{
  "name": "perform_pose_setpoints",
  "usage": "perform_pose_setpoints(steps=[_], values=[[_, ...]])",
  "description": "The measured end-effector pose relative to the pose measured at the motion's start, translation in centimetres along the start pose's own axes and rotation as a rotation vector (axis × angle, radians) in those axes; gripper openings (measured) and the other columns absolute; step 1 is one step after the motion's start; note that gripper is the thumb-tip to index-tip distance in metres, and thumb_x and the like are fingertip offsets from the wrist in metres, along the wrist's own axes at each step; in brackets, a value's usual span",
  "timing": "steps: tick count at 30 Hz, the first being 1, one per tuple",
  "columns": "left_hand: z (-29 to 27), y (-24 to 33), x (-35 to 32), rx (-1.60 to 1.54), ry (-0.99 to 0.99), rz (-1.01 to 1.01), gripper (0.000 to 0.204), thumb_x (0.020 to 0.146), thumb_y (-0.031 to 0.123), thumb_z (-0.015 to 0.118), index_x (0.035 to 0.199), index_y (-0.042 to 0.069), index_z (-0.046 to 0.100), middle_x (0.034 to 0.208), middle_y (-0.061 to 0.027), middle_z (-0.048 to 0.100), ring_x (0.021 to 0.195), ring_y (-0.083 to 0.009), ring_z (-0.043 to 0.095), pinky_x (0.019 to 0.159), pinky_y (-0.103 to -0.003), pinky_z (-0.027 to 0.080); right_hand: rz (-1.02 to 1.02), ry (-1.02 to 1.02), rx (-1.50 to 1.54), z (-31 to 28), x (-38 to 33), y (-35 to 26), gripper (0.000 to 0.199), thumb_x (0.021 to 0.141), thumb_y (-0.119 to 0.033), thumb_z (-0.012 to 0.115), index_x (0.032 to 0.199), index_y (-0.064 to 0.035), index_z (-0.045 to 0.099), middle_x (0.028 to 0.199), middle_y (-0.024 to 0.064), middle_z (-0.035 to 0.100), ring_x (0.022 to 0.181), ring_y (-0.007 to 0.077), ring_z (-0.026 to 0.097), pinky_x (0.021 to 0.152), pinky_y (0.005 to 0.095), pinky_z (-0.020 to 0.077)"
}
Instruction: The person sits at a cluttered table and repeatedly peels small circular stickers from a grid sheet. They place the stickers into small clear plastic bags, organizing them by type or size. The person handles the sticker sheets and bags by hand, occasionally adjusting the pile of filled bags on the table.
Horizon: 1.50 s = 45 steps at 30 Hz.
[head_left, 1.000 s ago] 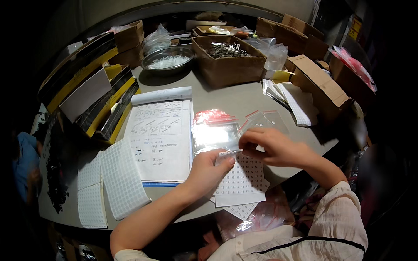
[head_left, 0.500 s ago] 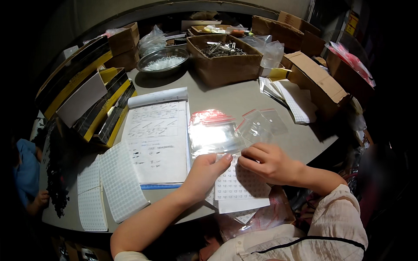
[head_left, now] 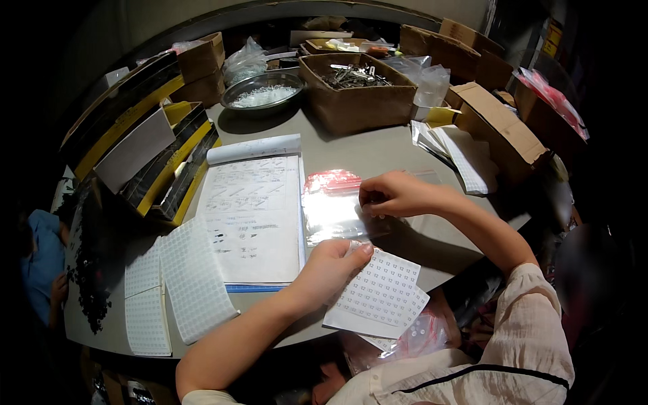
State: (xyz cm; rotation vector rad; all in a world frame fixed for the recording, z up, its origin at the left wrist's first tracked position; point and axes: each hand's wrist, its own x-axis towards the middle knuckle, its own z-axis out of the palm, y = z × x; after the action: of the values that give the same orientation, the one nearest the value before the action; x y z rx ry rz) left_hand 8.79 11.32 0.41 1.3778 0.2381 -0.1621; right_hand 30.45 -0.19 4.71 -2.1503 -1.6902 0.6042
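Note:
My left hand [head_left: 329,267] grips white sticker sheets [head_left: 381,287] by their upper left corner, thumb on top. Rows of small printed round labels cover them, and they extend past the table's front edge. Above a stack of clear zip bags [head_left: 332,210] with red seal strips, my right hand [head_left: 399,194] is closed in a pinch. Whatever its fingertips hold is too small to make out. The hand and forearm mostly cover some bags lying to the right of the stack. Left of the stack lies a paper pad [head_left: 253,229] with handwriting and drawings.
More sticker sheets [head_left: 192,283] lie at front left, near black-and-yellow boxes [head_left: 172,162]. A metal bowl [head_left: 263,94] of small white pieces and a cardboard box [head_left: 358,108] of metal parts stand at the back. Another person's blue sleeve [head_left: 44,246] shows far left.
My right hand has left the sticker sheets and moved up over the clear bags. My left hand keeps hold of the sheets, which are now turned at an angle.

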Motion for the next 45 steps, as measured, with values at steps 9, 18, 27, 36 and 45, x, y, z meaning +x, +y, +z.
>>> perform_pose_setpoints(steps=[9,18,27,36,45], values=[[0.1,-0.4,0.0,0.07,0.022,0.034,0.034,0.106,0.024,0.058,0.106,-0.008,0.069,0.092,-0.0097,0.072,0.081,-0.0135,0.066,0.073,-0.031,0.054,0.391,0.0,-0.198,-2.1,-1.5,4.0,0.034,0.086,-0.032,0.078,0.094,0.0004,0.07,0.085,0.0175,0.071,0.08,0.0305,0.068,0.07,0.0401,0.0505],[0.2,-0.2,-0.1,-0.016,-0.002,0.027,0.033,0.107,0.023,0.055,0.111,-0.008,0.066,0.096,-0.0095,0.071,0.085,-0.0136,0.065,0.077,-0.032,0.054,0.044,0.078,-0.028,-2.1,-2.8,4.6,0.028,0.088,-0.023,0.075,0.098,0.0008,0.066,0.085,0.0147,0.067,0.077,0.0273,0.064,0.071,0.0383,0.0503],[-0.1,-0.2,0.0,-0.029,-0.051,0.005,0.032,0.106,0.026,0.057,0.111,-0.005,0.066,0.1,-0.008,0.07,0.089,-0.0126,0.066,0.08,-0.029,0.054,0.153,0.189,-0.534,0.1,-2.3,4.6,0.026,0.088,-0.015,0.073,0.1,-0.0014,0.056,0.091,0.0195,0.067,0.087,0.0428,0.065,0.075,0.0493,0.0509],[-0.4,-0.6,0.1,0.002,-0.116,0.049,0.032,0.109,0.026,0.053,0.117,-0.004,0.063,0.106,-0.0086,0.07,0.095,-0.013,0.066,0.085,-0.031,0.054,-0.181,0.017,0.007,-0.2,0.7,-0.1,0.025,0.088,-0.003,0.069,0.11,-0.0007,0.059,0.095,0.0144,0.066,0.084,0.0293,0.066,0.073,0.0388,0.0524],[-0.8,-1.1,0.4,-0.073,-0.186,0.043,0.026,0.102,0.02,0.056,0.116,0.001,0.066,0.105,-0.0056,0.069,0.098,-0.014,0.065,0.089,-0.03,0.051,0.016,0.239,-0.307,3.0,1.2,-0.7,0.041,0.085,-0.004,0.071,0.122,-0.0026,0.052,0.116,0.0207,0.06,0.104,0.0368,0.064,0.088,0.0449,0.0512]])
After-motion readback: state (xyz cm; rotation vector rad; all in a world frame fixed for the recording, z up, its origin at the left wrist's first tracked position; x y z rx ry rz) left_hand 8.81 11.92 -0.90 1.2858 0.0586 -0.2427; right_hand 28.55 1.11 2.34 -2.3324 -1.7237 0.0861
